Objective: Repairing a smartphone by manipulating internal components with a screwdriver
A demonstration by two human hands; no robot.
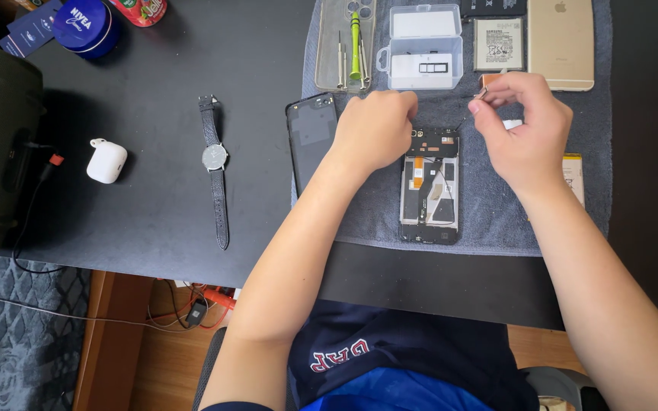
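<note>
One opened phone (429,186), back removed, lies flat on a grey towel (489,217) on the black counter (161,205); board, orange flex strips and metal shields show. Left hand (375,129) rests on the phone's top left corner, fingers curled under; what they grip, if anything, cannot be told. Right hand (523,125) hovers just right of the phone's top, thumb and forefinger pinched narrow on a small thin tool (472,106) whose tip angles down toward the phone's top edge. One dark glossy back cover (310,137) lies just left of the phone, half off the towel. One clear phone case (344,46) holds three slim drivers, one with a green handle. One clear plastic hinged box (420,49), one flat battery (498,44), one gold phone (561,42) face down, all along the towel's far edge. A second flat pack (573,175) is partly hidden by the right wrist. On bare counter: one leather-strapped wristwatch (215,164), one white earbud case (107,160), one blue round tin (85,27). Counter matte, hard; towel nubbly. Below: wooden floor, patterned grey rug (17,335), loose cables.
</note>
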